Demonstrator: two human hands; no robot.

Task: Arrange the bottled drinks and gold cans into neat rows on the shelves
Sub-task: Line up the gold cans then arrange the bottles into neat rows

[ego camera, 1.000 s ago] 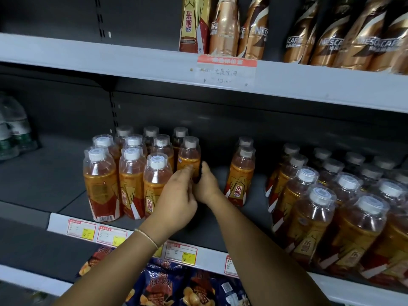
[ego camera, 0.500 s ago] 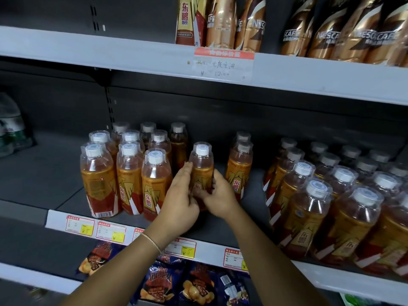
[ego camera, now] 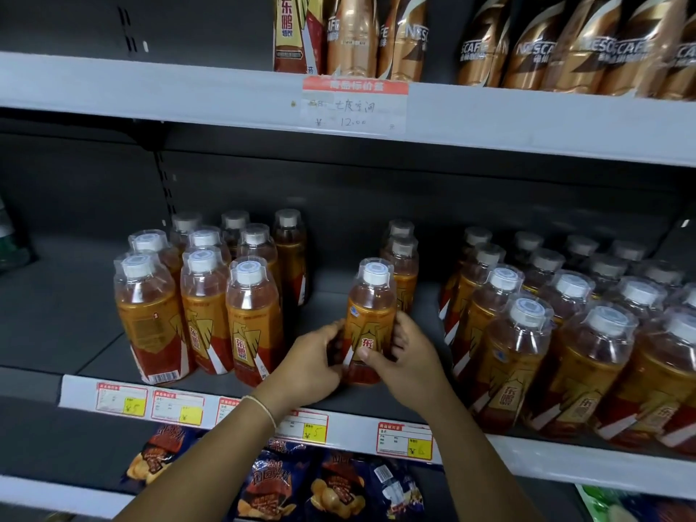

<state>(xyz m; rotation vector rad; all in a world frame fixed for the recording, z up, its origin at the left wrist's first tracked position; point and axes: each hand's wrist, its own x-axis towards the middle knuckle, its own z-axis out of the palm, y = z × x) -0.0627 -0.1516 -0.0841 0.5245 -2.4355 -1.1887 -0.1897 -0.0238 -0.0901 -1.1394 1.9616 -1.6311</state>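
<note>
Both hands, left (ego camera: pixel 314 365) and right (ego camera: pixel 405 361), are gripping one upright capped bottle (ego camera: pixel 371 314), seemingly full of amber drink, on the shelf (ego camera: pixel 94 356).

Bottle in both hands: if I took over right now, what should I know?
Hands: left hand and right hand both grip the bottle, upright near the front of the middle shelf.
Done: tidy block of bottles at left, packed group at right.
Left: line it up before the two bottles behind; then check the gold cans above.
</note>
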